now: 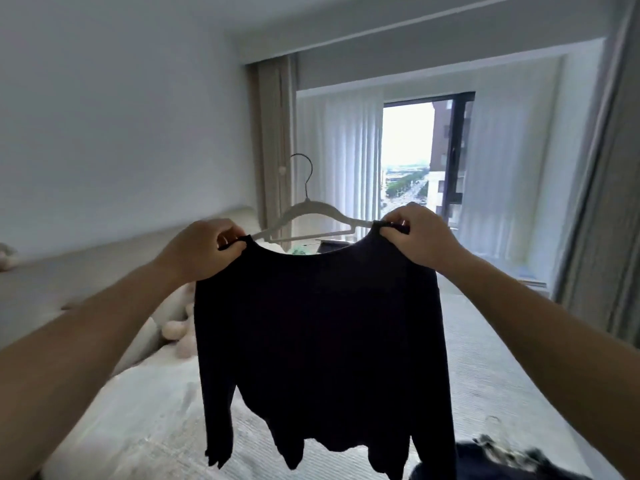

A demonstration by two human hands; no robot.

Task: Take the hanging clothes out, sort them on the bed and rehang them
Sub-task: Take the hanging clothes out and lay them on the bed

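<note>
1. A dark long-sleeved top (pixel 318 341) hangs spread out in the middle of the frame, held up in the air above the bed (pixel 502 368), its hem and both sleeves dangling toward the lower centre.
2. The left hand (pixel 204 251), at centre left, pinches the left end of the top's neckline with curled fingers and thumb.
3. The right hand (pixel 420 237), at centre right, grips the right end of the neckline the same way, fingers curled over the fabric edge.
4. A pale hanger (pixel 311 216) with a dark hook sits just above and behind the neckline, between the two hands; its right arm runs to the right hand and its left arm toward the left hand. Whether the fingers also clasp the hanger's ends I cannot tell.
5. The bed, covered in a light textured spread, fills the lower part of the frame beneath the top.
6. More dark clothing (pixel 491 459) lies bunched on the bed at the lower right.
7. Pale soft toys (pixel 180 334) lie at the left by the padded headboard (pixel 86 271).
8. In the upper right, sheer white curtains (pixel 341 161) flank a window (pixel 426 150) showing buildings and a street.
</note>
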